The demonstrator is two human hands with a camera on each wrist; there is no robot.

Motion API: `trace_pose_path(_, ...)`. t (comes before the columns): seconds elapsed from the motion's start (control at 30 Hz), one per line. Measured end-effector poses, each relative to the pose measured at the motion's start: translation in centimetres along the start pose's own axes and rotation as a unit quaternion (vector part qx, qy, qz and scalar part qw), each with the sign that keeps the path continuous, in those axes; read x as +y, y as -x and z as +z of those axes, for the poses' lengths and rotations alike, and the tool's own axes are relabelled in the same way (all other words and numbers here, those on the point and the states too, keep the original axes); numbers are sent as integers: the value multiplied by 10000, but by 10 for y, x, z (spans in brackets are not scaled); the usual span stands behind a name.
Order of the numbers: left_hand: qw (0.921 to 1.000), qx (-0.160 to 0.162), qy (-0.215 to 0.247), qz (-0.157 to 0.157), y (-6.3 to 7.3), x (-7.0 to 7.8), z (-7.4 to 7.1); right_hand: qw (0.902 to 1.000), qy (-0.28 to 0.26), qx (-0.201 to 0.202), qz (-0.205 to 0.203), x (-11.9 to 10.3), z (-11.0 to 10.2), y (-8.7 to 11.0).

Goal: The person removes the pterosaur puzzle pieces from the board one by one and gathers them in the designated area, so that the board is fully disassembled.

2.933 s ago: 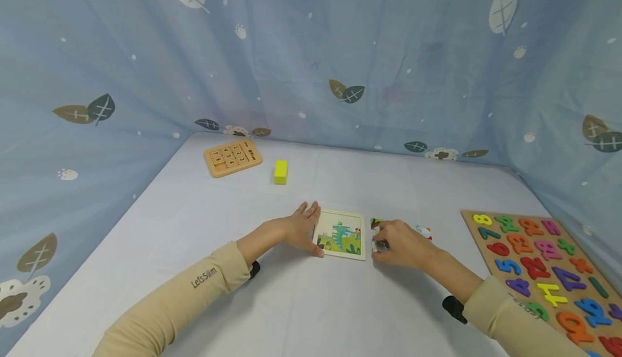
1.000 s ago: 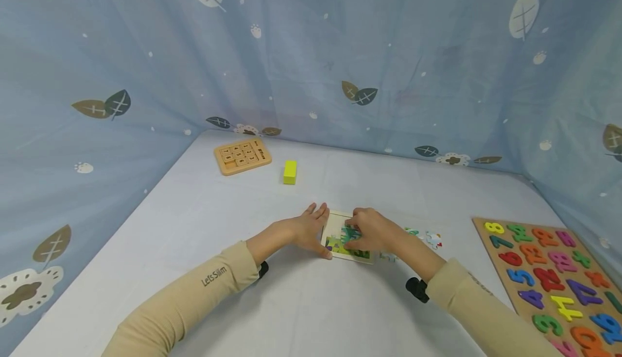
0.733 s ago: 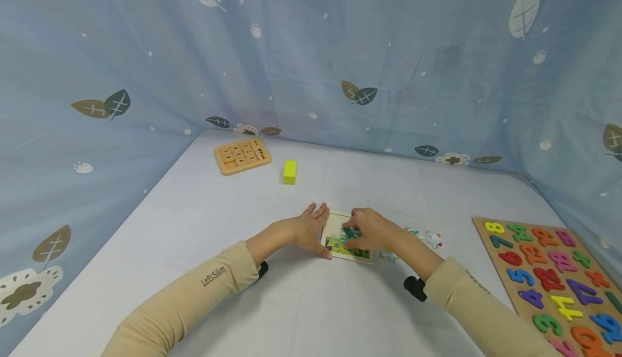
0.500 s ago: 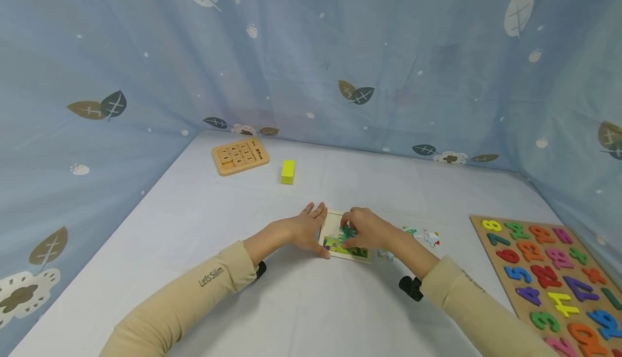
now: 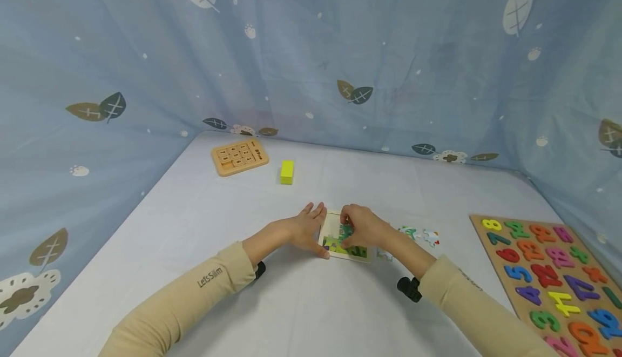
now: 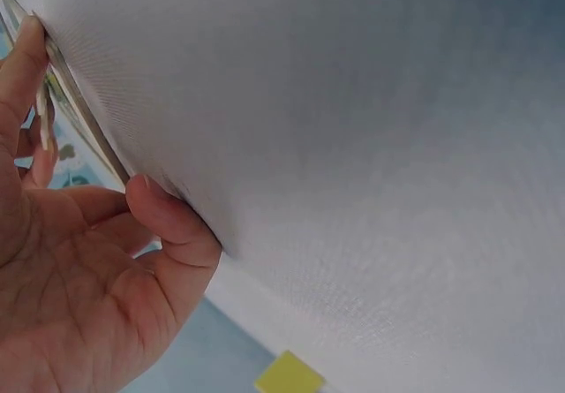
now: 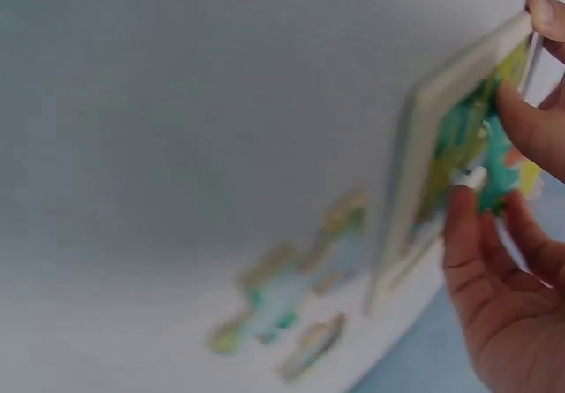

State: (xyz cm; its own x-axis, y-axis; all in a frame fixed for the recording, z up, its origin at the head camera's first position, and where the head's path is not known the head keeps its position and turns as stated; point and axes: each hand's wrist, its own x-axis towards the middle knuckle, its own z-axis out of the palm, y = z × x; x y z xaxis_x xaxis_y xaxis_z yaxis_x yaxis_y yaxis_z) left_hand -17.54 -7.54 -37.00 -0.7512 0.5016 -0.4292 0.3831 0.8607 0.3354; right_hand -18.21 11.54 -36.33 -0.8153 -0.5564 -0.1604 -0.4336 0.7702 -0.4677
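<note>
A small wooden jigsaw tray [image 5: 332,217] with a green dinosaur picture lies mid-table, partly filled with pieces. My left hand [image 5: 306,231] rests along its left side, fingers spread, the thumb at the near corner and the fingers toward the far one. Over the tray, my right hand [image 5: 369,228] pinches a teal jigsaw piece [image 7: 501,168] between thumb and fingers; the right wrist view has it tilted above the picture. Part of the picture is hidden by that hand. Right of the tray lie several loose pieces, among them a white-and-blue one [image 5: 430,237].
A wooden number slide puzzle [image 5: 240,157] and a yellow block [image 5: 287,172] stand at the back left. On the right is a large board of coloured numbers [image 5: 539,270]. A patterned blue cloth [image 5: 291,49] surrounds the table.
My right hand has moved left from the loose pieces to over the tray with a piece in its fingers, then shifted slightly there. The left hand has stayed at the tray's side.
</note>
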Motion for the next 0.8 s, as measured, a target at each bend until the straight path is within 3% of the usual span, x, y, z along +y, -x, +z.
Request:
trace_pose_path(0.13,10000,18,-2,-11,0,0,0,9993,-315,182,-110,4,3,2)
trace_pose_path(0.8,9998,62,138,87,-1,-1,1,9972,-206,425,-578,9,2,6)
